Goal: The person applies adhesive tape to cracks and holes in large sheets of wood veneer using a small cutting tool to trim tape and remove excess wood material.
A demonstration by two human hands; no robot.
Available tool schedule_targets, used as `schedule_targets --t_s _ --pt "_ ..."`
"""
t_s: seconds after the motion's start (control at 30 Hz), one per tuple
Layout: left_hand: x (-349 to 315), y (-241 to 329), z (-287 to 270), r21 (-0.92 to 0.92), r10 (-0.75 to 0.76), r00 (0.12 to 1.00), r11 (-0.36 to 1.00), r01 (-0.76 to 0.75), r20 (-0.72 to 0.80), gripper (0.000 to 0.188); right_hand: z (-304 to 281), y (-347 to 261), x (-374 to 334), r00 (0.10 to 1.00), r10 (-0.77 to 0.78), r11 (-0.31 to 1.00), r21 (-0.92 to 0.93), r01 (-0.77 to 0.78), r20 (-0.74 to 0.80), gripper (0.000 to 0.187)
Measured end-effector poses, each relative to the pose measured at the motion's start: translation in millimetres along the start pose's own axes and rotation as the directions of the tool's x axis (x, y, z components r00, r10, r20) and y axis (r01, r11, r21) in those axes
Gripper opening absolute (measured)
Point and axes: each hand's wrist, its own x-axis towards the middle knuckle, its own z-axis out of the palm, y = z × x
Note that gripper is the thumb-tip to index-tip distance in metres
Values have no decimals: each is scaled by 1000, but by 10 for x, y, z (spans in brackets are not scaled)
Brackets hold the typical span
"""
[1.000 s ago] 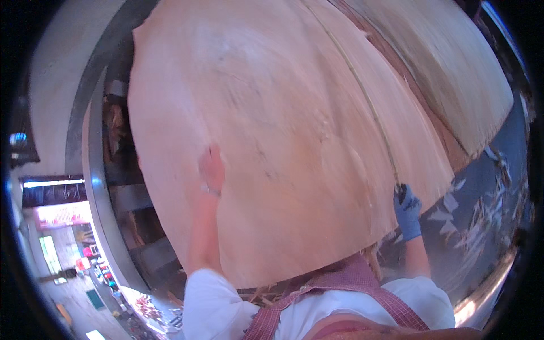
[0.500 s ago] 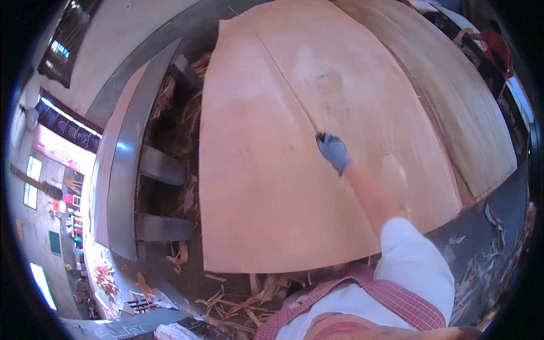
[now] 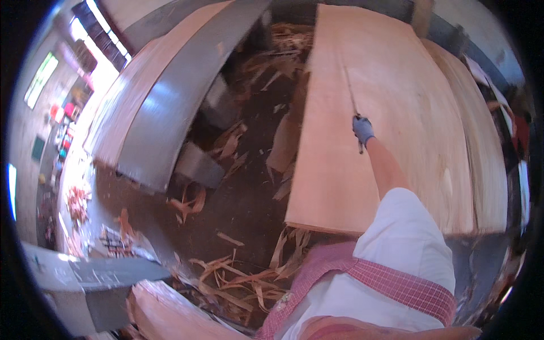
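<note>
My right hand (image 3: 362,128), in a blue-grey glove, is closed round a thin, dark stick (image 3: 350,89). The stick's long part reaches away over a broad, pale wood veneer sheet (image 3: 334,175), and a short end pokes out below my fist. I cannot tell whether its far tip touches the sheet. My right arm stretches forward above the sheet, in a white sleeve. Nowhere in the picture does my left hand show.
Another veneer sheet (image 3: 488,170) lies along the right side. To the left stands a long grey metal-topped bench (image 3: 164,116) with veneer along its far edge. Wood scraps (image 3: 249,280) litter the dark floor between. A grey metal frame (image 3: 102,277) stands at lower left.
The view has swung left, so the sheet and my arm sit further right and more floor shows. My right hand still grips the stick, which points more straight ahead.
</note>
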Motion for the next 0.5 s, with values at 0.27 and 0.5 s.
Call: schedule_targets --t_s 0.27,0.5 --pt "532 -858 -1118 -221 -148 989 964 146 7 37 1354 -1307 -427 1000 -2 997 -78 1 -17 46" --pt "863 -1665 -2516 -400 -379 925 849 344 -10 36 3473 -3210 -1506 998 -43 998 -42 41 -54 41"
